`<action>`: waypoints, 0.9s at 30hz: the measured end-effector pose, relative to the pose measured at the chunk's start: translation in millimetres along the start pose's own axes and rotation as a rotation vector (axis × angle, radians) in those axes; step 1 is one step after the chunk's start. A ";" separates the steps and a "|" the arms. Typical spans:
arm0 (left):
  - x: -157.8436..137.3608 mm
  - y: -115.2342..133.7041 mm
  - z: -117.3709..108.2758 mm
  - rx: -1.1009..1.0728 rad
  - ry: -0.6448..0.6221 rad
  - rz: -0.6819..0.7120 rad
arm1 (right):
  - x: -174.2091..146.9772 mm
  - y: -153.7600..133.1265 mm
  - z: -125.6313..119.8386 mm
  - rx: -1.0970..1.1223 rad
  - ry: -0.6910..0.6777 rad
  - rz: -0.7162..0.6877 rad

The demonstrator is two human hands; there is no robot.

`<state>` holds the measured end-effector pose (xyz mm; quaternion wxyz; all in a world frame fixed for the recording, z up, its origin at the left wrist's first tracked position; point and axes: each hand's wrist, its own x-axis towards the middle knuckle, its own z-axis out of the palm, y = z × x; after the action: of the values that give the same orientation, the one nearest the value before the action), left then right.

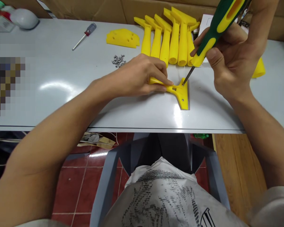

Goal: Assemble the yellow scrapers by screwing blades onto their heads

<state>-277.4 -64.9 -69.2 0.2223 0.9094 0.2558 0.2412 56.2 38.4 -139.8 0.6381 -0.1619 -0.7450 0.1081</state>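
Observation:
My left hand [149, 75] is closed around the handle of a yellow scraper [183, 94], pressing it flat on the table near the front edge. A thin metal blade shows along the scraper's right side, and one screw sits in its lower part. My right hand [236, 60] grips a green and yellow screwdriver [209, 42], tilted with its handle up to the right. The screwdriver's tip touches the upper part of the scraper head, at a screw position. Part of the scraper's handle is hidden under my left fingers.
Several yellow scraper handles [182, 44] lie in a row at the back, partly behind my right hand. Yellow plates [123, 37], a pile of small screws [118, 60] and a second screwdriver [85, 35] lie to their left. A white rounded object [25, 19] stands at the far left.

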 end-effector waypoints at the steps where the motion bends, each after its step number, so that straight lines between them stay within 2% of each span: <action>1: -0.1 0.2 0.0 0.003 -0.001 0.001 | 0.2 0.4 0.9 -0.020 0.000 -0.048; 3: -0.3 1.2 -0.2 0.016 -0.003 -0.001 | -0.3 4.7 3.4 -0.060 -0.009 -0.047; 7: -0.3 4.3 -0.8 0.027 -0.009 -0.025 | -1.0 5.0 9.0 -0.130 0.031 0.073; 10: -0.1 5.2 -0.9 0.029 -0.010 -0.026 | 5.3 -28.1 6.6 0.050 -0.057 -0.005; 11: 0.0 5.2 -0.8 0.032 -0.007 -0.022 | 8.2 -44.2 4.5 0.097 -0.144 0.028; 13: 0.2 5.0 -0.8 0.034 -0.004 -0.021 | 13.3 -73.4 0.6 0.086 -0.302 0.230; 14: 0.4 5.0 -0.8 0.033 -0.007 -0.024 | 14.7 -82.6 -0.2 0.104 -0.305 0.202; 15: 0.5 5.2 -0.8 0.030 -0.009 -0.028 | 15.1 -86.8 -0.2 0.132 -0.235 0.081; 17: 0.6 5.7 -0.9 0.035 -0.014 -0.032 | 12.5 -80.7 1.3 0.110 -0.110 -0.015; 20: 0.4 6.5 -0.5 0.059 -0.012 -0.020 | 2.2 -52.4 2.7 -0.044 0.009 0.048; 23: -0.1 5.9 0.3 0.061 -0.002 -0.015 | -8.4 -29.7 3.3 -0.132 0.050 0.115; 27: -0.1 3.7 0.8 0.053 0.006 -0.013 | -12.2 -24.4 11.2 -0.171 0.149 0.084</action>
<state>-275.7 -68.0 -67.8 0.1991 0.9125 0.2686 0.2355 44.2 11.7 -143.8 0.6706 -0.2545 -0.6944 0.0586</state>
